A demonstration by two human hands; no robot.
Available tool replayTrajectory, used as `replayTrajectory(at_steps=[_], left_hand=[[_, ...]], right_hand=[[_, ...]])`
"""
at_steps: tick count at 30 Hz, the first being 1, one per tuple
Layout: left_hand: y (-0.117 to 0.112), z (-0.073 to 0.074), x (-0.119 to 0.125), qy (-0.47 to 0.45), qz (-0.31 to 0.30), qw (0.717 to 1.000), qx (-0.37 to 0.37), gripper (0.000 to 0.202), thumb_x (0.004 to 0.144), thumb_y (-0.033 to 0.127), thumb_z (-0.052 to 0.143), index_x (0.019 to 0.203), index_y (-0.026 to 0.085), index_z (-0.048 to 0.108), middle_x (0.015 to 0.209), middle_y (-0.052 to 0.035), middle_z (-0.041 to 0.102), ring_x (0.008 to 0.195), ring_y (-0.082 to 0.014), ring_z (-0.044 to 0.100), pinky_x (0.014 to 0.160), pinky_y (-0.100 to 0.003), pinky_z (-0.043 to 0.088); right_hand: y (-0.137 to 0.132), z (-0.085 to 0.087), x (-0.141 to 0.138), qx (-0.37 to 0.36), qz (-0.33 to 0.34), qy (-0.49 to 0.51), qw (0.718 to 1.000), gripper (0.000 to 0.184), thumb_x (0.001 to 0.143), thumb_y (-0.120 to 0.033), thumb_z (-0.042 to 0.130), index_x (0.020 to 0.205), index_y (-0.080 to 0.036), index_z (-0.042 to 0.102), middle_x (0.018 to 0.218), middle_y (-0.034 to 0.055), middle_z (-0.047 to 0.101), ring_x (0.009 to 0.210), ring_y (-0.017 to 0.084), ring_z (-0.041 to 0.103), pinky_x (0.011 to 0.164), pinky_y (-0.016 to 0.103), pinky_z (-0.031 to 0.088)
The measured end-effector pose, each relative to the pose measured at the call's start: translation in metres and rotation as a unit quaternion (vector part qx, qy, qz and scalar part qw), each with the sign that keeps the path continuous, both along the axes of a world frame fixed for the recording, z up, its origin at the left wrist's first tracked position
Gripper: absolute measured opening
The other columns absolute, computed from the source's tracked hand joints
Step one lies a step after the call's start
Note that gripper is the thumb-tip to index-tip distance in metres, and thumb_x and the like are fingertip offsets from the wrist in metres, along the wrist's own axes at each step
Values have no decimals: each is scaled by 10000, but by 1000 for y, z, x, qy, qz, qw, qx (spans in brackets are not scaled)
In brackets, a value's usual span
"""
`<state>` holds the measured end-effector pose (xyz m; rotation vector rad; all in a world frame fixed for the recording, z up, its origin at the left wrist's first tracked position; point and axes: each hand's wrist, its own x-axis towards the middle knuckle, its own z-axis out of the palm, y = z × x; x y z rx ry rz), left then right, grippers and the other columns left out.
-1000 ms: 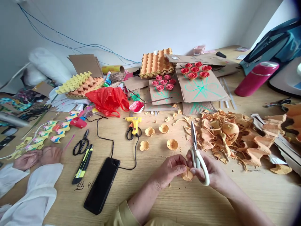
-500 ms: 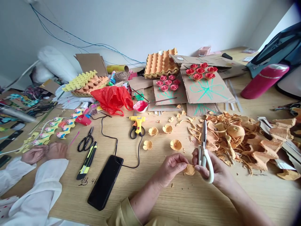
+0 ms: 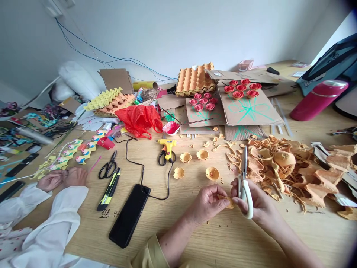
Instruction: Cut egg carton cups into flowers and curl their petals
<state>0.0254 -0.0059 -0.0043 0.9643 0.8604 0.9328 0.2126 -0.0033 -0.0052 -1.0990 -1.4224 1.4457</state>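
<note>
Low in front of me, my left hand pinches a small orange piece of egg carton between thumb and fingers; most of the piece is hidden. White-handled scissors rest in my right hand, blades pointing up and away. That hand's thumb tip also touches the carton piece. Just beyond my hands sit cut carton cups shaped like flowers: one open cup, a four-petalled one, and two more behind.
To the right lies a heap of carton scraps. A yellow glue gun, black phone, utility knife and black scissors lie left. Red paper flowers stand on cardboard behind. Another person's hands work at far left.
The view has shifted, so the table things appear a little further right. My fingers have closed further over the carton piece, which shows less now. The scissors remain upright in my right hand.
</note>
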Motion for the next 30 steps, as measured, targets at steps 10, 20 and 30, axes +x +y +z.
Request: replayTrajectory(at_steps=[10,20,30], left_hand=[[1,4,-1,4,24,1000,2,417,708,507,816,734,153,596,672,4,566,637,-114,507,610,-246,408],[1,10,-4,-25,77,997,-16,378,712,458,834,768,149,624,680,10,551,666,-113,497,680,-256,419],[2,9,-12,85,108,980,146,265,816,429,739,759,178,677,855,-62,632,842,-188,522,794,-302,408]], right_hand=[[0,-2,-1,37,-51,-37,997,332,848,-464,722,1061,-251,582,889,28,633,763,190,583,694,315,502],[-2,8,3,80,-25,-85,993,251,875,-466,657,998,-256,595,837,27,638,745,209,593,671,320,506],[2,13,5,171,27,-243,954,129,869,-373,629,883,-246,639,845,45,652,784,236,572,707,358,498]])
